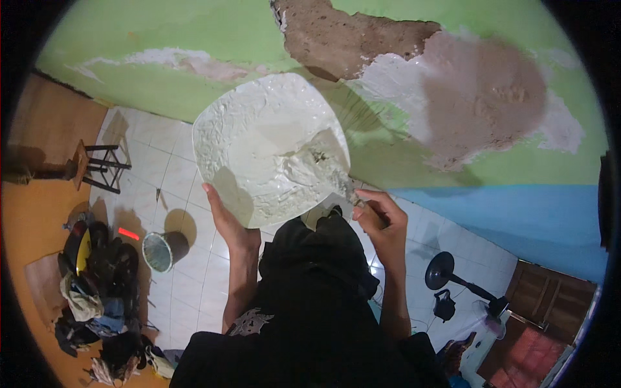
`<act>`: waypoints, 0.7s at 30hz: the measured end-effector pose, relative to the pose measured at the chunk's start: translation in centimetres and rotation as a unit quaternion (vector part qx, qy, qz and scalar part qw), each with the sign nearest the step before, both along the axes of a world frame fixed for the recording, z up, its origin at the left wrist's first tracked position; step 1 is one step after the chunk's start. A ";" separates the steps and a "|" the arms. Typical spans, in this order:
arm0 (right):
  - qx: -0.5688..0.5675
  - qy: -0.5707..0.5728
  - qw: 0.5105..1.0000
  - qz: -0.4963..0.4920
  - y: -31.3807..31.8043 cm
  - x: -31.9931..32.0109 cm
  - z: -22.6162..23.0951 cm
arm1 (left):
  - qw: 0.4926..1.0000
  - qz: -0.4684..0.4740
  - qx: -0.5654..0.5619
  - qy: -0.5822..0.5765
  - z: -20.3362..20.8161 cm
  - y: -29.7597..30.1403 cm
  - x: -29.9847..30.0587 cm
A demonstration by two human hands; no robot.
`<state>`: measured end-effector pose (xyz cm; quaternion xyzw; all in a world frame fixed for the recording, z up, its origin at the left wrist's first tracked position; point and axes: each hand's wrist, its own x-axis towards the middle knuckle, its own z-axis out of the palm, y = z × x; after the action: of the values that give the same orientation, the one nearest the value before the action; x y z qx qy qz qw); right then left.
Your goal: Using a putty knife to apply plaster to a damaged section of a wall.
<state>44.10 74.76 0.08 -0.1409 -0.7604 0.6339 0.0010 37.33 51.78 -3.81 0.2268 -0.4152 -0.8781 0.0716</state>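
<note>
My left hand (231,223) grips the lower left rim of a large white dish (206,139) with rounded corners, its thumb up along the side. Wet white putty (252,139) coats the inside of the dish. Closed around the handle of a putty knife (351,193) is my right hand (385,220), just off the dish's lower right rim. The knife's blade lies in the dish, covered with a lump of putty. Ahead, the green wall (239,32) has a bare brown patch (349,39) and a damp-looking pinkish patch (482,90) ringed with white.
White floor tiles (178,304) spread below. On the left are a wooden stool (97,165), a bucket (158,251) and a motorcycle (107,258) heaped with clothes. To the right, a black fan (446,271) stands near a kettle-like black object (444,305) and a brown door (550,297).
</note>
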 end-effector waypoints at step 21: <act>0.198 0.109 0.968 0.104 -4.6 1.7 1.2 | 1.000 0.023 0.000 0.008 -1.0 -3.4 4.2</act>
<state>45.84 70.12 1.31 0.0121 -0.8768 0.4785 0.0453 41.52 48.43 -4.83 0.2298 -0.4089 -0.8781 0.0950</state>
